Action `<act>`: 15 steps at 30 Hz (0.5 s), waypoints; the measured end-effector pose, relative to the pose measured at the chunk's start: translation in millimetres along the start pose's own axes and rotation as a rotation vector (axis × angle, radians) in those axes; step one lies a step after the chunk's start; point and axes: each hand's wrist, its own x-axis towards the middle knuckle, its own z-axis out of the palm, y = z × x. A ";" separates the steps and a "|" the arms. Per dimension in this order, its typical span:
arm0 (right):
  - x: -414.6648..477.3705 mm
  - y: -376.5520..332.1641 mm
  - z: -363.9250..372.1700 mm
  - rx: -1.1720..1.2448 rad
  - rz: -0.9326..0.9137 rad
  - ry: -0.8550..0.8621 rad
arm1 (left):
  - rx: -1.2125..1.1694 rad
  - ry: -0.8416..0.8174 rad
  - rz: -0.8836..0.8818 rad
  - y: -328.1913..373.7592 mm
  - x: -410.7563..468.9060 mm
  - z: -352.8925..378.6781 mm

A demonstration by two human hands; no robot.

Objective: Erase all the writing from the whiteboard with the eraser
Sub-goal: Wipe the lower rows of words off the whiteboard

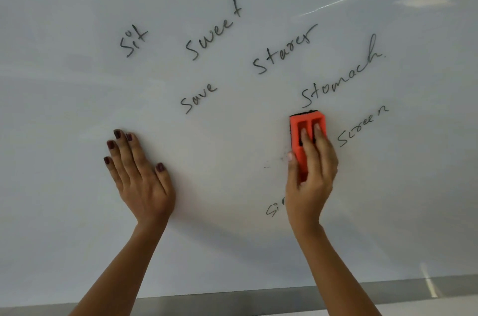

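eraser [306, 134] is gripped by right hand [311, 176] and should be pressed flat up through "stomach" [341, 75], while left hand [137, 173] is spread open on board [64, 108].

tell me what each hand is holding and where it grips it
The right hand holds the orange eraser by its back, two fingers in the grooves and thumb on its left side. The left hand holds nothing; it lies flat on the whiteboard.

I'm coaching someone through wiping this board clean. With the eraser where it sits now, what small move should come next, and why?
Probably slide the orange eraser straight up a little. The right hand presses it flat on the whiteboard, and its black felt edge sits just below the "S" of the word "stomach", the nearest unerased writing. The left hand braces flat on bare board, clear of that path.
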 end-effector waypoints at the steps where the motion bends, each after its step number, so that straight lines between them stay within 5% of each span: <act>1: -4.3 -3.0 1.1 0.006 -0.026 -0.040 | -0.002 0.000 -0.003 -0.3 -0.1 0.0; 6: -6.1 8.6 -8.6 -0.094 -0.543 -0.386 | -0.004 -0.002 0.000 -0.7 -0.4 1.3; 12: 1.5 7.3 -1.9 0.001 -0.129 -0.094 | -0.004 -0.007 -0.012 -0.3 -1.1 1.3; 15: -20.2 -3.4 3.4 -0.055 -0.462 -0.316 | -0.002 -0.009 -0.009 -0.1 -0.7 1.0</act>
